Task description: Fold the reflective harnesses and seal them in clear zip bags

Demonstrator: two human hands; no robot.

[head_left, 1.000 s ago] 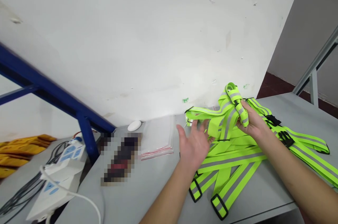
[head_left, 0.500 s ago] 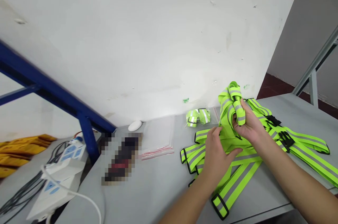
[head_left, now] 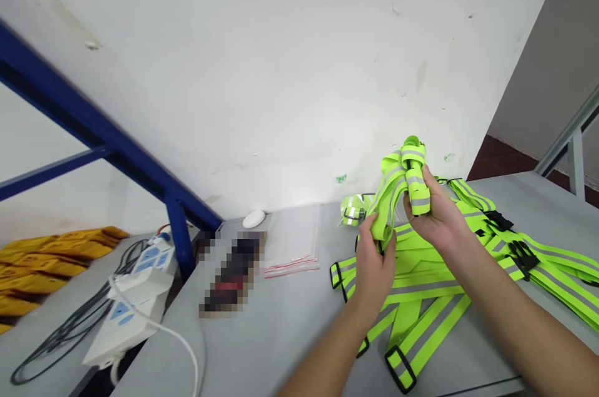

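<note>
Here, the left hand (head_left: 374, 269) pinches a lower fold and the right hand (head_left: 433, 206) curls around the rolled top of a fluorescent-yellow reflective vest (head_left: 395, 181), held up between them above its straps (head_left: 421, 291) on the table (head_left: 271, 334).

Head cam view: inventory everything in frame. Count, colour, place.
reflective straps: several, neon green, grey-striped, right
black buckles: several, on straps
bagged reflective bundle: one, neon, behind straps
clear zip bags: stack, red seals, centre
pixelated object: one, dark, centre-left
white oval object: one, white, back edge
grey table: one, under these
power strips: two-plus, white-blue, left
dark cables: several, by strips
yellow fabric: folded, far left
blue steel frame: one, upper left
white wall: one, behind
left hand: one, gripping straps
right hand: one, gripping straps
</note>
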